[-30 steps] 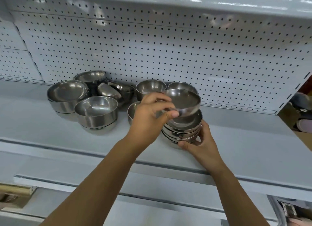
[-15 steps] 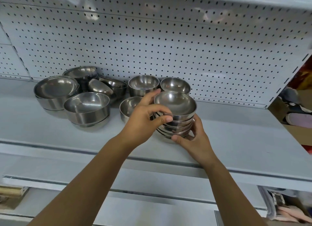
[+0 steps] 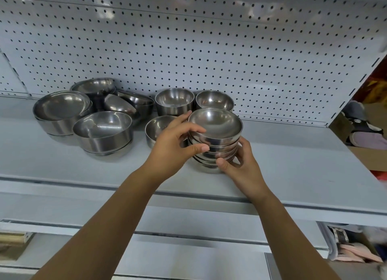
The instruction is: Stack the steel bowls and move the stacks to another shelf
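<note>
A stack of several small steel bowls (image 3: 215, 131) stands on the grey shelf (image 3: 293, 166), near its middle. My left hand (image 3: 176, 147) grips the stack's left side, fingers on the top bowl's rim and thumb lower down. My right hand (image 3: 238, 164) holds the stack's lower right side with curled fingers. Three single small bowls sit close by: one (image 3: 155, 131) partly hidden behind my left hand, a second (image 3: 174, 100) and a third (image 3: 214, 100) at the back.
Larger steel bowls (image 3: 102, 131) in loose stacks crowd the shelf's left part, some tipped on their sides. A pegboard back wall (image 3: 209, 49) rises behind. Lower shelves (image 3: 188, 256) lie below; boxes and packaged goods (image 3: 360, 131) show at the right.
The bowl my left hand held above the stack has come down and now sits nested on top. Both hands stay on the stack's sides.
</note>
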`<act>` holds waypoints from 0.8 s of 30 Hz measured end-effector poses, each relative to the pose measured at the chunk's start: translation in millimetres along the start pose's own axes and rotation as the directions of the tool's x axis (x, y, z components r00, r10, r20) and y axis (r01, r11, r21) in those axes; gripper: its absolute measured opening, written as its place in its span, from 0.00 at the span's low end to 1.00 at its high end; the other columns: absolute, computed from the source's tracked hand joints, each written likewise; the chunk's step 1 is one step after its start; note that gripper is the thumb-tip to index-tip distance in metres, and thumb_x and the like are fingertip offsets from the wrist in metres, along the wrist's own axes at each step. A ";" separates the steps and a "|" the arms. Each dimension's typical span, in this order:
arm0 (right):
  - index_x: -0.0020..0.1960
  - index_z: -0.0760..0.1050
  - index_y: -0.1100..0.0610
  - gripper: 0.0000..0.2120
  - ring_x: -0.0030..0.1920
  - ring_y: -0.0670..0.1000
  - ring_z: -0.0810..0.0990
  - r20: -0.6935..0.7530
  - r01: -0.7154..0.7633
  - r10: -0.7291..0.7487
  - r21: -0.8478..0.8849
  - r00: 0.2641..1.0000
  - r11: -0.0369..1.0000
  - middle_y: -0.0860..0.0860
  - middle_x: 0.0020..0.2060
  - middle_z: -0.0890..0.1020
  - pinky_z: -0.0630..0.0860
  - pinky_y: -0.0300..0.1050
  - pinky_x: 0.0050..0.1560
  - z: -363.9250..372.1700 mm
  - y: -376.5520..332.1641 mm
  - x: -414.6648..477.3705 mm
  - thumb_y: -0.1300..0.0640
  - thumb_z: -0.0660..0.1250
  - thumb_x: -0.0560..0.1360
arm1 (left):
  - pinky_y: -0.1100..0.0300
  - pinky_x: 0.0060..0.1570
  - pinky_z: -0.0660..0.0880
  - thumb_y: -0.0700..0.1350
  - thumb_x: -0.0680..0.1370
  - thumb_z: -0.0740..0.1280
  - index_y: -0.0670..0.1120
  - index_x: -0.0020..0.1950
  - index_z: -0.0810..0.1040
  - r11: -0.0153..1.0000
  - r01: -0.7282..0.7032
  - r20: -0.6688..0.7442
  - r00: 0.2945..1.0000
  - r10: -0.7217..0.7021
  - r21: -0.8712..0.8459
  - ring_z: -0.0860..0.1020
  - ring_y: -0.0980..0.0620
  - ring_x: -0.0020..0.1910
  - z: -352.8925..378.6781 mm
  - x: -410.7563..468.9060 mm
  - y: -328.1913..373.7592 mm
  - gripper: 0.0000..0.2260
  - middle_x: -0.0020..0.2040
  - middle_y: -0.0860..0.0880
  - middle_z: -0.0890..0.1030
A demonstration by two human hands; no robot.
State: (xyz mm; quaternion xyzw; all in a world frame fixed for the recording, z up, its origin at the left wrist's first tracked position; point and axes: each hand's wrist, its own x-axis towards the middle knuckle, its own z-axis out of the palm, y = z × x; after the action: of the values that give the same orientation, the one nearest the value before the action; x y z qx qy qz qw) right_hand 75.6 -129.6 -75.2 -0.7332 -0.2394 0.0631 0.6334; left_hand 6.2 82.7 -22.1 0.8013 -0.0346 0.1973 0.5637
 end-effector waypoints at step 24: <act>0.75 0.65 0.43 0.51 0.63 0.43 0.81 -0.023 -0.056 0.053 -0.137 0.998 0.989 0.41 0.63 0.81 0.80 0.48 0.64 4.8 -4.4 2.7 0.52 0.88 0.59 | 0.48 0.67 0.75 0.44 0.71 0.80 0.57 0.60 0.81 0.999 0.022 0.022 1.000 -0.022 -0.024 0.79 0.54 0.64 -5.8 6.8 -2.6 0.20 0.61 0.52 0.82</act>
State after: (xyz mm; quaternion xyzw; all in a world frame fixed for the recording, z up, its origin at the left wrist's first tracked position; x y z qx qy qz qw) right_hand 74.9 -123.8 -71.3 -0.7820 -0.2171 0.0567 0.5815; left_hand 11.6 90.1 -20.3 0.7969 -0.0344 0.1820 0.5751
